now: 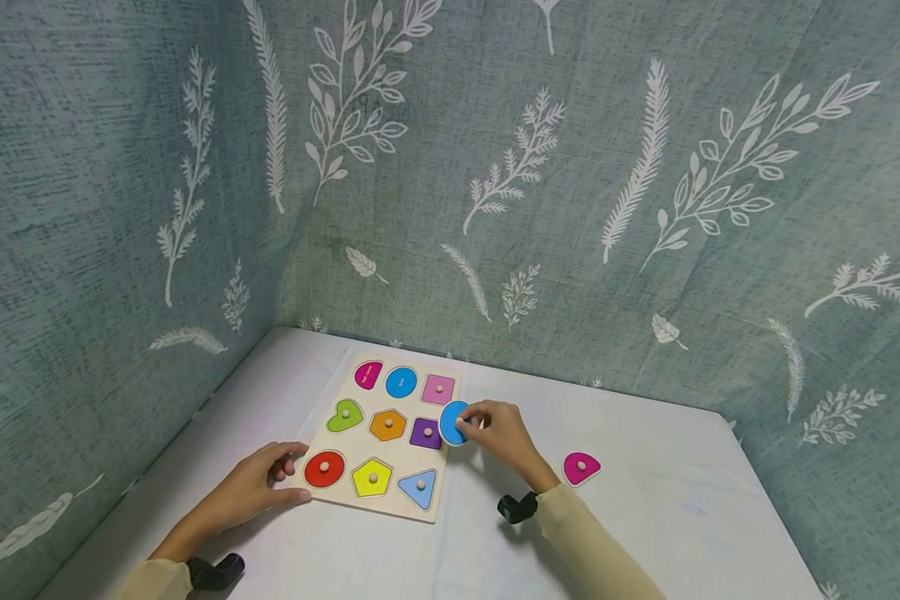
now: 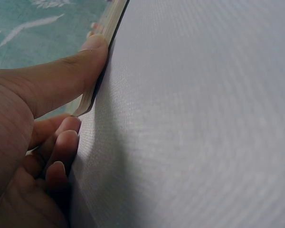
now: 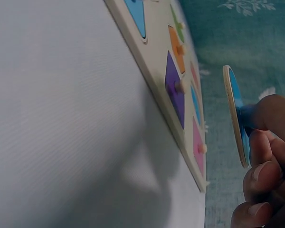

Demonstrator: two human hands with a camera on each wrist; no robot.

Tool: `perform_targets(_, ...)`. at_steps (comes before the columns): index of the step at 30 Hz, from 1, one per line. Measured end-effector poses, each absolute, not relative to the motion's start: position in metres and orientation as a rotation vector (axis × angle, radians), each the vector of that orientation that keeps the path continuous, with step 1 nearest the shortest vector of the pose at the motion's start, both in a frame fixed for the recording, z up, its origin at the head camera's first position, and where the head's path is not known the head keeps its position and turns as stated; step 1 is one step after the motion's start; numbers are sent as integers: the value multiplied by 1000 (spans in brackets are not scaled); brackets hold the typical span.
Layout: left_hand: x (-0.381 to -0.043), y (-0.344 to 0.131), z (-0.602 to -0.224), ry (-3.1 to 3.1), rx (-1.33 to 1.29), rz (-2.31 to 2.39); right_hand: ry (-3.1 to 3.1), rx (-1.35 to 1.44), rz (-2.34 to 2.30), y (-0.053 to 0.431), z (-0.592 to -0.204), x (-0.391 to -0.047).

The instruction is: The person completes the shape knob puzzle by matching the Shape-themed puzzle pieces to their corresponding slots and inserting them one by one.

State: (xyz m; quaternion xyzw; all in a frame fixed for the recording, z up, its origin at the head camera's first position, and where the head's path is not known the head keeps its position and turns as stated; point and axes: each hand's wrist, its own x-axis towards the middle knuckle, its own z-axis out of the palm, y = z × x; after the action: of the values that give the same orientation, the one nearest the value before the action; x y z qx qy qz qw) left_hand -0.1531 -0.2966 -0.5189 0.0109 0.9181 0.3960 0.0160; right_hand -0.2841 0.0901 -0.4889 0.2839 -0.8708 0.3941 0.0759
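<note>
A wooden peg puzzle board [image 1: 360, 502] lies flat on the table. My left hand [image 1: 258, 483] holds its near left corner, thumb at the near edge and fingers along the left side. The thumb [image 2: 71, 78] presses the board's edge in the left wrist view. My right hand [image 1: 501, 429] pinches the knob of a round blue puzzle piece [image 1: 452, 423], raised above the board's right edge near the purple square [image 1: 425, 435]. From the side, that piece stands tilted and apart from the board. A blue round recess [image 1: 401, 382] and a magenta half-round recess [image 1: 367, 375] hold no pieces.
A magenta half-round piece [image 1: 581, 468] with a knob lies on the white tablecloth [image 1: 667, 500], right of my right forearm. Several pieces sit in the board, among them the red oval [image 1: 324, 469] and yellow pentagon [image 1: 372, 477]. Patterned green cloth [image 1: 532, 183] rises behind the table.
</note>
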Motion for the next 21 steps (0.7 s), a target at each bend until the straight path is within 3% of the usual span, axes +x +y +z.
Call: perform_targets(21,-153,-297,-519,2851,64,1244,-2666,868,1150,55,-487,-303)
